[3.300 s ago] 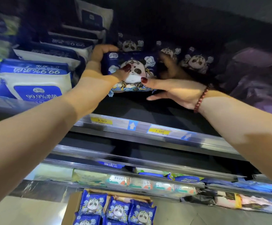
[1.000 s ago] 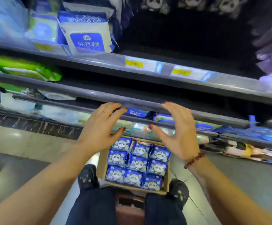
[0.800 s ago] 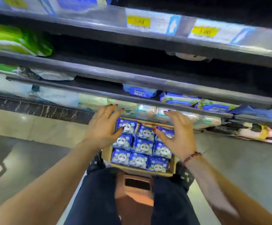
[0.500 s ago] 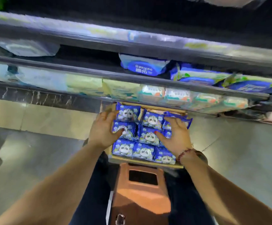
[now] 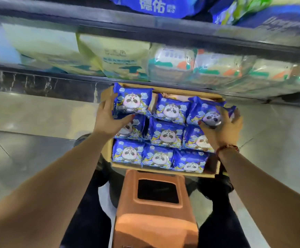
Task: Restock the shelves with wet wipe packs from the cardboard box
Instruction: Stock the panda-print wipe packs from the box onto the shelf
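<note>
A cardboard box (image 5: 161,170) stands on the floor below the shelves, filled with several blue wet wipe packs printed with a panda. My left hand (image 5: 108,119) grips the far-left pack (image 5: 132,102), which is lifted and tilted above the others. My right hand (image 5: 225,127) holds the far-right pack (image 5: 206,112), also raised from its row. More packs (image 5: 165,136) lie flat in rows between my hands.
An orange-brown plastic stool (image 5: 157,208) sits between my legs, just in front of the box. The bottom shelf (image 5: 145,31) above the box holds pale and blue-green tissue packs (image 5: 117,59). Grey tiled floor (image 5: 29,140) lies to both sides.
Earlier both hands set a panda pack on the upper shelf, then came down empty to the box. Now each hand has taken hold of a pack and lifted it from the far row.
</note>
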Demonstrator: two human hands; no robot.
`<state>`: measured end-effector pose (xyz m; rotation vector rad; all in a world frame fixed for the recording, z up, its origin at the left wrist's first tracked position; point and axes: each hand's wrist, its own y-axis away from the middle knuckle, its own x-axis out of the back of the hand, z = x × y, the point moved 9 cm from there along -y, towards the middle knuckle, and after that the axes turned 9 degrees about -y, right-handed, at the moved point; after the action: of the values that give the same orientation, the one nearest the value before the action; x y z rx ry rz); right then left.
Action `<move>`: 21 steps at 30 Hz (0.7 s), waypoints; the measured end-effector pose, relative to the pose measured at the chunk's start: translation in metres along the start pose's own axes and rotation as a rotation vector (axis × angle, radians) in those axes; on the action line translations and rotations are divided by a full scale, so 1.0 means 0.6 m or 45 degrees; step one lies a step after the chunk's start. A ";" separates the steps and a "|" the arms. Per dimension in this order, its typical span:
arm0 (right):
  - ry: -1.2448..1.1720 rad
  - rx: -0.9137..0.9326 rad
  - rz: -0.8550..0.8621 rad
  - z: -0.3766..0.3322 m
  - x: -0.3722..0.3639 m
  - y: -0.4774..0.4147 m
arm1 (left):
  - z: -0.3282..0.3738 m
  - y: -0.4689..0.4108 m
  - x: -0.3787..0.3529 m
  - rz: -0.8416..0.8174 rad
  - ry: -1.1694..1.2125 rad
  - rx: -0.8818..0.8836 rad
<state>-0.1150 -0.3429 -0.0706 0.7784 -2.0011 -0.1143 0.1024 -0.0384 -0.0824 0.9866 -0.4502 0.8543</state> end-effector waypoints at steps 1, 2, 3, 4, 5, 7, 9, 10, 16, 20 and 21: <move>0.000 -0.042 0.024 0.013 0.006 -0.007 | 0.001 -0.008 -0.008 0.009 0.018 -0.010; -0.026 -0.079 0.035 0.026 0.010 -0.013 | 0.003 -0.015 -0.015 0.011 0.034 -0.009; -0.065 -0.098 0.024 0.037 0.011 -0.018 | 0.003 -0.022 -0.023 0.009 0.051 -0.004; -0.112 -0.100 -0.009 0.046 0.008 -0.023 | 0.005 -0.028 -0.029 0.003 0.071 0.004; -0.163 -0.098 -0.062 0.052 0.002 -0.028 | 0.006 -0.034 -0.033 0.002 0.101 0.015; -0.257 -0.107 -0.168 0.058 -0.016 -0.035 | 0.008 -0.046 -0.036 0.006 0.168 0.016; -0.308 -0.105 -0.175 0.059 -0.023 -0.040 | 0.006 -0.057 -0.039 -0.004 0.195 0.006; -0.317 -0.108 -0.162 0.061 -0.024 -0.041 | 0.005 -0.061 -0.040 -0.007 0.197 0.002; -0.292 -0.045 -0.091 0.046 -0.027 -0.024 | 0.025 -0.063 -0.041 0.102 0.010 -0.127; -0.333 -0.088 -0.084 0.041 -0.027 -0.015 | 0.047 -0.054 -0.044 0.106 -0.016 -0.142; -0.342 -0.105 -0.102 0.039 -0.027 -0.016 | 0.055 -0.051 -0.046 0.080 0.027 -0.139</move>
<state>-0.1241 -0.3468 -0.0990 0.8254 -2.2017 -0.3625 0.1116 -0.0867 -0.1013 0.8664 -0.5063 0.8865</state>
